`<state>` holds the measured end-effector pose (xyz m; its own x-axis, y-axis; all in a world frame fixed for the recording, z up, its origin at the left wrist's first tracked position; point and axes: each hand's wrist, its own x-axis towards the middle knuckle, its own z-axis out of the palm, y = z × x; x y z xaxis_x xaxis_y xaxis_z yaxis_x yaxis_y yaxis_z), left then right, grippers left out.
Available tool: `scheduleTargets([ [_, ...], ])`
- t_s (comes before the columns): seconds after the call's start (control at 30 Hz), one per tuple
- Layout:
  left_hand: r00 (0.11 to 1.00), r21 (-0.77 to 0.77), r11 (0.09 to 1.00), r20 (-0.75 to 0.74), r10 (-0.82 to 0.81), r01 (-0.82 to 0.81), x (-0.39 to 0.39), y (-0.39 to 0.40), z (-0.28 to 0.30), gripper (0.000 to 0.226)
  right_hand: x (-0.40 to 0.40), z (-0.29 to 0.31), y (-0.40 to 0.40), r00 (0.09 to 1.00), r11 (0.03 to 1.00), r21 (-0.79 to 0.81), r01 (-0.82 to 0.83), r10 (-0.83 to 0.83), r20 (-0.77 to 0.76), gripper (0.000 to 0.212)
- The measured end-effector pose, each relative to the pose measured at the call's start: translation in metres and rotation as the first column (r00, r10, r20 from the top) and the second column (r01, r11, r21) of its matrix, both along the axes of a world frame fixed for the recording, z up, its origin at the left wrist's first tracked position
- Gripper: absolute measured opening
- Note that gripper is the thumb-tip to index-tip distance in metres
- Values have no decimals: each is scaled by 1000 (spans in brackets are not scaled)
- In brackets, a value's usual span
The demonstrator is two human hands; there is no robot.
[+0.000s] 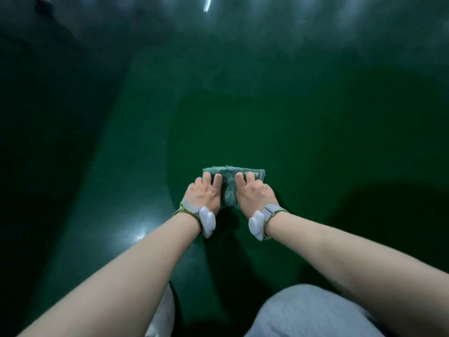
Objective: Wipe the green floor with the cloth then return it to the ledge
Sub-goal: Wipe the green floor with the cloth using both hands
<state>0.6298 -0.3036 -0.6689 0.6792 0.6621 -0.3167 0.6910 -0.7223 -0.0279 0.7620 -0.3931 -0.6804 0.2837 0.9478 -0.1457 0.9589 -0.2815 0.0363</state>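
Note:
A folded green patterned cloth [230,183] lies flat on the glossy green floor [279,122] in the middle of the view. My left hand [202,194] presses down on the cloth's left part, fingers spread over it. My right hand [254,193] presses on its right part in the same way. Both arms reach forward from the bottom of the frame, each with a white device strapped at the wrist. No ledge is visible.
My knee in light grey trousers [311,312] fills the bottom right. A light shoe [162,317] shows at the bottom centre. A darker band of floor or wall [48,130] runs along the left. Light reflections mark the floor at the top and lower left.

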Motion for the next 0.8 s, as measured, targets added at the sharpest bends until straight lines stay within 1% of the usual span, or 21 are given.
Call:
scheduleTargets([
  [0.27,999,62,998,-28,24,-22,-41,-10,-6,38,-19,-3,6,985,985,-21,-170,171,15,31],
  [0.43,996,119,990,-54,76,-69,-52,11,-10,40,-26,-6,35,973,973,7,-232,232,0,29],
  [0.53,991,166,983,-96,98,-81,-54,37,-14,40,-34,-4,65,978,977,31,-209,210,-12,26],
  [0.63,989,198,976,-98,107,-86,-48,68,-18,36,-39,-6,98,987,987,55,-153,155,-31,24],
  [0.7,989,170,981,-93,112,-95,-41,92,-18,37,-38,-10,118,992,991,72,-110,115,-61,23],
  [0.73,988,132,985,-95,121,-108,-36,105,-15,40,-35,-12,129,992,992,81,-93,99,-72,23],
  [0.8,983,49,992,-136,121,-115,-27,137,-6,55,-29,-16,154,993,992,101,-72,81,-91,24],
])
